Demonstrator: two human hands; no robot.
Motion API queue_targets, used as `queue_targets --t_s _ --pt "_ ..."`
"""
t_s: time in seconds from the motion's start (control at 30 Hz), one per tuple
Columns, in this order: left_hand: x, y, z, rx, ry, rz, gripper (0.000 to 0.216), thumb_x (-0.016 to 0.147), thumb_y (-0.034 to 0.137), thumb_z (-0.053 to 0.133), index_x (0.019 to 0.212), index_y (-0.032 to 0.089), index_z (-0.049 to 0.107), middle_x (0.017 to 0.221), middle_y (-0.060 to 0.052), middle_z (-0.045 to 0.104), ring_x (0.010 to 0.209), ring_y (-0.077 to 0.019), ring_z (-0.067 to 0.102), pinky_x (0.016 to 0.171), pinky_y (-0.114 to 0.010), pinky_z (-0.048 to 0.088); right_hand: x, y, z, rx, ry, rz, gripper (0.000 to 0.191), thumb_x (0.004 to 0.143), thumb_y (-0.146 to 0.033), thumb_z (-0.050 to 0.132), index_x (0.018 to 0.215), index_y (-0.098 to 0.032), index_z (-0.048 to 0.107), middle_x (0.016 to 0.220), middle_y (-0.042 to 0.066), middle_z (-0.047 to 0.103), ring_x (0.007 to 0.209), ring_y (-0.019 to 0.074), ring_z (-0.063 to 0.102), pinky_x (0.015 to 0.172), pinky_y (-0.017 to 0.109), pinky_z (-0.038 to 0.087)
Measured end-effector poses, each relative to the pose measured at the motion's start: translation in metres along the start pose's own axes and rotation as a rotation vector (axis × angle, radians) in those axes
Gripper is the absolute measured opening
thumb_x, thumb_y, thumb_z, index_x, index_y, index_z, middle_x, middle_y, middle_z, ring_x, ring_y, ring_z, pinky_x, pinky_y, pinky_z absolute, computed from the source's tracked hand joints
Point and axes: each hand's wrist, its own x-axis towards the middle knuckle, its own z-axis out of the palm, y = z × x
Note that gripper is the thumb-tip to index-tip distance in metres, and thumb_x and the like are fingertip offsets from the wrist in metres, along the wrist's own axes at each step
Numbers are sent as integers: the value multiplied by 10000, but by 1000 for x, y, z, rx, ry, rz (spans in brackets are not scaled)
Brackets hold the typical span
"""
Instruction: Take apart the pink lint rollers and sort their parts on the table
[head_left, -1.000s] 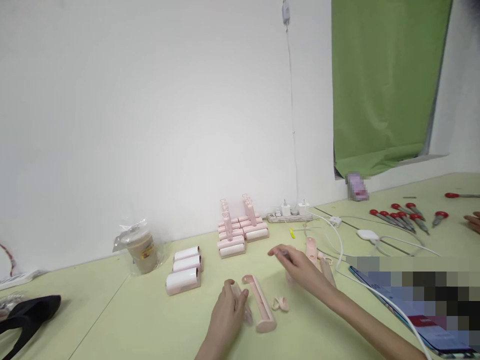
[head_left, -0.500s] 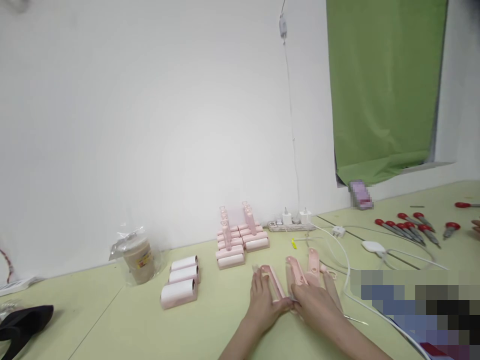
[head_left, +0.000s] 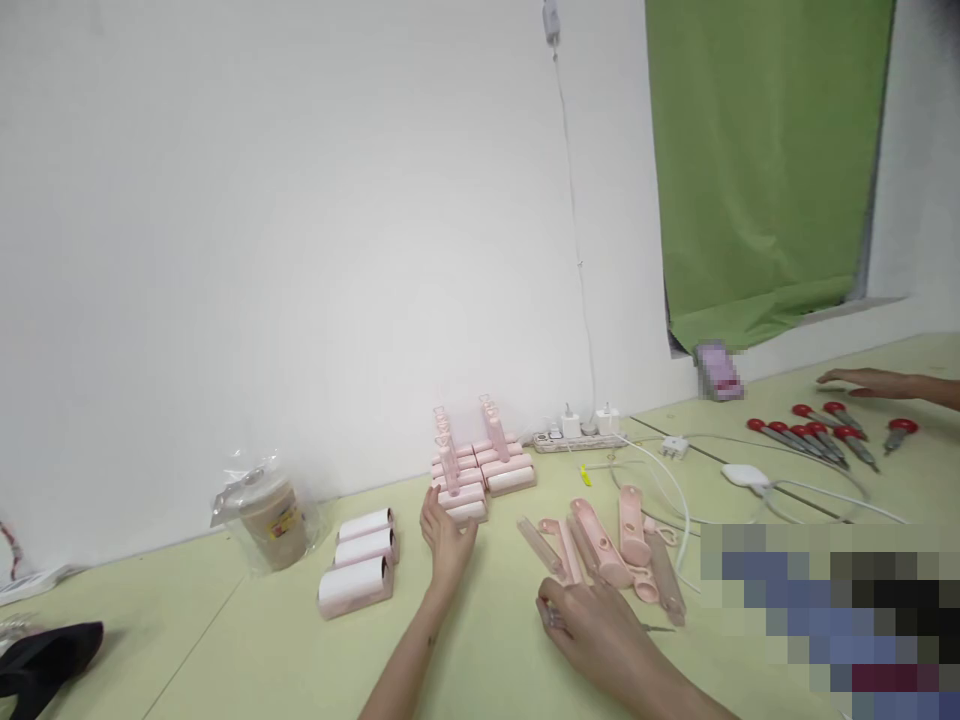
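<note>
My left hand (head_left: 448, 535) is spread at the front of a group of pink lint rollers (head_left: 450, 480) with upright handles. Its fingers lie beside the nearest roller; whether they touch it I cannot tell. My right hand (head_left: 596, 620) is closed around a screwdriver, its handle end (head_left: 553, 612) showing at the fingers and its thin metal shaft past the wrist side. Just beyond that hand lie loose pink plastic handle parts (head_left: 600, 545), a pink ring piece (head_left: 645, 584) and clear strip-like pieces (head_left: 538, 545).
Several white rolls in pink holders (head_left: 356, 585) stand left, beside a bagged tub (head_left: 274, 520). White cables (head_left: 686, 500) run from a power strip (head_left: 577, 440) at the wall. Red-ended tools (head_left: 814, 440) lie right, near another person's hand (head_left: 870, 382).
My left hand has left the pink parts and moved left and away to the standing lint rollers. My right hand has come nearer and taken the screwdriver. Another person's hand reaches farther in.
</note>
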Motion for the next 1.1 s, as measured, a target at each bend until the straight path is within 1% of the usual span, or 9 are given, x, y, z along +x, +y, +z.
queue_targets --t_s 0.17,0.3,0.47,0.57,0.67,0.77,0.83,0.93,1.1 --pt "25 -18 -11 48 -48 -28 526 589 141 595 1085 143 420 1182 -137 403 1165 -312 300 971 -402 212 -1 -7 14 3 -31 -34 271 692 -14 444 837 -188 593 722 39 696 632 227 653 423 257 149" --pt "20 -19 -21 7 -106 -20 384 575 164 621 934 175 485 1089 -96 435 1103 -293 359 938 -378 261 2 -5 13 28 -60 2 257 643 16 472 763 -164 611 730 68 697 652 239 654 431 246 187" --pt "-31 -26 -44 -159 -296 13 361 638 312 608 933 179 448 903 -28 528 852 -207 531 751 -281 418 6 -2 -9 258 28 39 279 849 -286 376 1032 -231 579 683 19 668 652 186 623 514 233 330" --pt "-69 -32 -57 -378 -353 -18 484 624 327 638 1016 194 386 955 -28 528 837 -186 545 700 -250 443 20 -9 -26 487 62 69 464 778 -486 458 1148 -212 516 732 25 642 673 187 595 539 236 359" --pt "-88 -36 -63 -570 -325 -98 555 571 320 693 1011 194 380 962 -38 531 848 -190 538 719 -258 439 40 -27 -31 573 26 2 573 643 -557 583 1117 -238 531 709 -2 621 657 182 576 521 224 340" --pt "-92 -39 -63 -589 -366 -108 538 588 314 688 1009 189 378 900 -33 550 812 -187 535 692 -264 437 55 -48 -25 593 24 2 357 687 -481 565 925 -217 594 631 -19 601 599 163 561 491 216 311" --pt "-91 -40 -61 -601 -433 -81 523 616 305 669 1023 190 360 883 -31 556 799 -185 537 685 -269 439 58 -56 -23 595 60 26 238 756 -411 497 828 -200 582 633 -14 606 600 157 561 503 220 322" --pt "-92 -43 -58 -589 -430 -59 558 611 283 663 1049 182 331 978 -67 535 907 -206 520 778 -296 427 53 -55 -35 630 147 69 261 826 -418 395 863 -201 535 669 -5 618 617 157 571 529 230 364" --pt "-91 -37 -66 -527 -200 -96 858 481 284 704 1193 159 243 1291 -141 291 1224 -265 253 1032 -356 186 26 -35 -65 858 504 89 309 792 -479 462 903 -203 546 822 53 641 643 177 583 535 258 433"
